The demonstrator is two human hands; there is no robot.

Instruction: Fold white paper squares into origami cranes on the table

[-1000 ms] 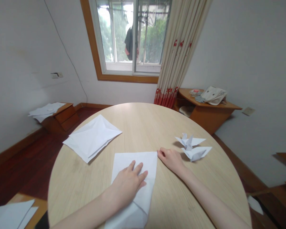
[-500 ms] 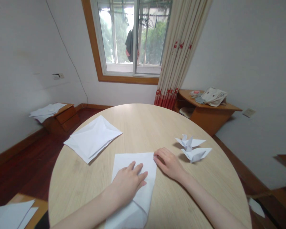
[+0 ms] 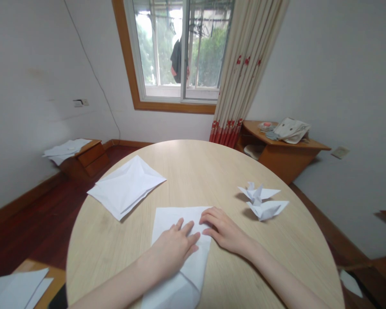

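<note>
A folded sheet of white paper (image 3: pixel 194 262) lies on the round table in front of me, with a slanting crease or fold line across its near part. Flat on its middle rests my left hand (image 3: pixel 175 244), fingers spread, pressing the sheet. My right hand (image 3: pixel 223 229) lies over the sheet's upper right edge. Its fingers are bent, the tips touch the paper, and a gap shows between thumb and forefinger. Part of the sheet is hidden under my left hand and forearm.
Two folded paper cranes (image 3: pixel 262 204) stand on the table's right side. A stack of creased white sheets (image 3: pixel 128 186) lies at the left. The round table (image 3: pixel 196 167) has a curved edge. More paper (image 3: pixel 17 287) rests on a wooden surface at the lower left.
My right hand has shifted left and slightly nearer, from the sheet's upper right corner onto its surface. The left hand stays in place. The view has turned a little.
</note>
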